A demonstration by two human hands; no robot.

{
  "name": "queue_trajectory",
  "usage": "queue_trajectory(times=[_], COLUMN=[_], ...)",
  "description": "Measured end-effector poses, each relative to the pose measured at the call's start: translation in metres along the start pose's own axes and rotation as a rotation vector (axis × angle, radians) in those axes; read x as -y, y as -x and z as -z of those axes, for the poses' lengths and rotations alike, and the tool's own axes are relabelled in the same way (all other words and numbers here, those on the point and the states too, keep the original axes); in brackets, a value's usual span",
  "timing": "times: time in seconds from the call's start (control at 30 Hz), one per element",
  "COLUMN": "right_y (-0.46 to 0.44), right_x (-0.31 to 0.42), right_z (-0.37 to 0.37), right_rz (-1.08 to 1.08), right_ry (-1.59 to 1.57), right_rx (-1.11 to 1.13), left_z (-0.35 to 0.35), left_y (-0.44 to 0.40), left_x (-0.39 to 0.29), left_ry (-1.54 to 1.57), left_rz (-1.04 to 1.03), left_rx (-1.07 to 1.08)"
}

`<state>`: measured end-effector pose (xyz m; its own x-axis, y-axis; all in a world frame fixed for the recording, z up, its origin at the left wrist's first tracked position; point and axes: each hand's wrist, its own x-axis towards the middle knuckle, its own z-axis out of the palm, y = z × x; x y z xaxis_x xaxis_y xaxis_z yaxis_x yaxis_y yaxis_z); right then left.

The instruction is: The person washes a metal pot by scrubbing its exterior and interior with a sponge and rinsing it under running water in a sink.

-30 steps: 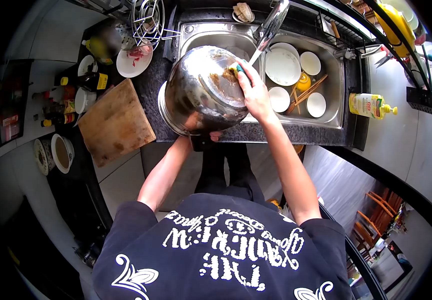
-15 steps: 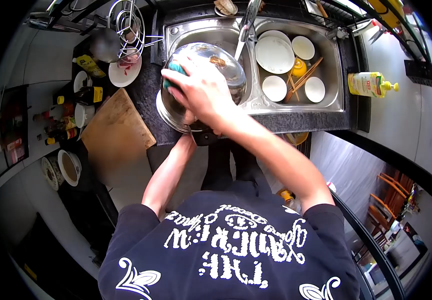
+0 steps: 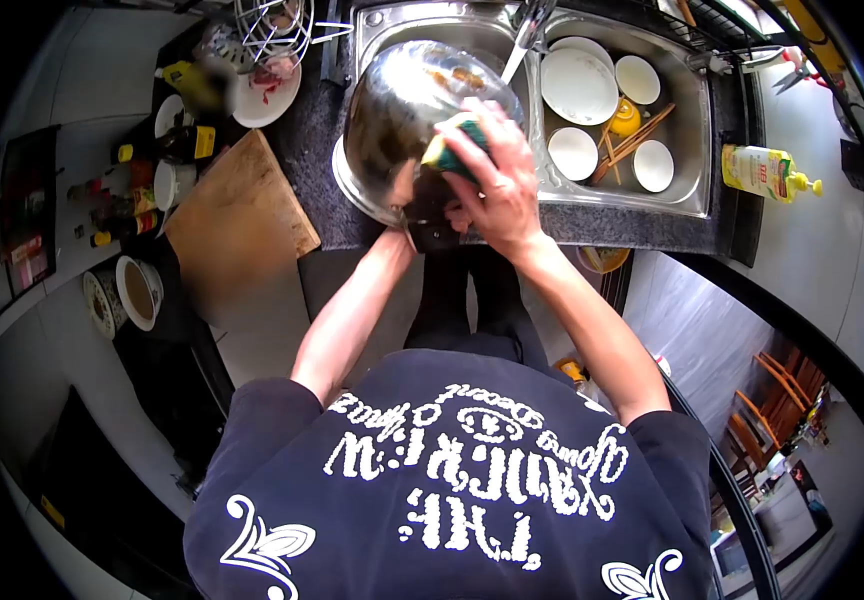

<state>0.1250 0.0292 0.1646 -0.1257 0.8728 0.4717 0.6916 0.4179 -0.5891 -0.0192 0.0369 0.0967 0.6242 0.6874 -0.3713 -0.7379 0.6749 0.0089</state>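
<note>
A shiny, rounded metal pan (image 3: 382,120) with a short black handle (image 3: 436,238) is tilted over the front edge of the left sink basin. My right hand (image 3: 497,180) is closed around a green and yellow sponge (image 3: 464,145) and presses it to the pan's right side. At the near side of the pan, by the handle, my left hand (image 3: 399,242) supports it; the pan hides most of its fingers. Behind the pan is the faucet (image 3: 527,35).
The right basin (image 3: 687,190) holds white plates (image 3: 579,88), bowls (image 3: 572,153), chopsticks (image 3: 642,135) and a yellow item (image 3: 627,118). A dish soap bottle (image 3: 764,173) lies to the right. On the left are a wooden cutting board (image 3: 247,190), a plate with meat (image 3: 267,95) and several bottles (image 3: 184,143).
My right hand has moved the sponge from the pan's left side to its right side. The pan has turned a little, and the whole view has shifted slightly.
</note>
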Motion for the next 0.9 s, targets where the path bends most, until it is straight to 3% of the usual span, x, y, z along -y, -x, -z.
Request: queue_trajectory(times=[0.03, 0.07, 0.1, 0.13, 0.2, 0.27, 0.33, 0.37, 0.47, 0.53, 0.6, 0.63, 0.67, 0.7, 0.8, 0.83, 0.9], right_y=[0.014, 0.025, 0.033, 0.037, 0.046, 0.069, 0.052, 0.057, 0.028, 0.005, -0.006, -0.025, -0.037, -0.046, -0.073, -0.086, -0.105], right_x=[-0.009, -0.017, -0.020, -0.023, -0.045, -0.081, -0.069, -0.090, -0.101, -0.102, -0.134, -0.129, -0.120, -0.120, -0.128, -0.114, -0.096], right_z=[-0.006, -0.016, -0.023, -0.028, -0.050, -0.080, -0.064, -0.068, -0.048, -0.035, -0.041, -0.034, -0.027, -0.030, -0.047, -0.042, -0.034], right_rz=[-0.042, -0.085, -0.245, -0.404, -0.472, -1.043, -1.338, -1.363, -1.524, -1.492, -1.481, -1.518, -1.416, -1.354, -1.168, -1.100, -0.999], right_ry=[-0.027, -0.051, -0.154, -0.254, -0.356, -1.222, -1.329, -1.470, -1.617, -1.561, -1.404, -1.336, -1.101, -1.027, -0.835, -0.783, -0.672], right_rx=[-0.065, -0.133, -0.160, -0.187, -0.280, -0.418, -0.353, -0.169, 0.086, 0.203, 0.423, 0.568, 0.619, 0.656, 0.797, 0.801, 0.819], left_z=[0.002, 0.037, 0.019, 0.007, 0.014, 0.016, 0.013, 0.011, 0.018, 0.016, 0.022, 0.029, 0.036, 0.035, 0.051, 0.053, 0.061], left_y=[-0.005, -0.014, -0.005, -0.005, -0.001, 0.004, 0.012, 0.018, 0.029, 0.035, 0.048, 0.054, 0.057, 0.059, 0.062, 0.063, 0.064], left_x=[-0.003, -0.014, -0.009, -0.006, -0.001, 0.003, 0.005, 0.007, 0.005, -0.004, -0.011, -0.014, -0.019, -0.023, -0.028, -0.031, -0.035], left_ry=[0.024, 0.016, 0.086, 0.099, 0.125, 0.109, 0.088, 0.184, 0.303, 0.068, 0.117, -0.004, -0.125, -0.296, -0.341, -0.561, -0.626], left_rz=[0.069, 0.296, 0.259, 0.323, 0.342, 0.359, 0.381, 0.427, 0.510, 0.472, 0.482, 0.472, 0.462, 0.421, 0.451, 0.343, 0.293], left_rx=[0.071, 0.379, -0.003, -0.046, -0.108, -0.095, -0.083, -0.109, -0.185, -0.347, -0.355, -0.303, -0.252, -0.313, -0.287, -0.371, -0.334])
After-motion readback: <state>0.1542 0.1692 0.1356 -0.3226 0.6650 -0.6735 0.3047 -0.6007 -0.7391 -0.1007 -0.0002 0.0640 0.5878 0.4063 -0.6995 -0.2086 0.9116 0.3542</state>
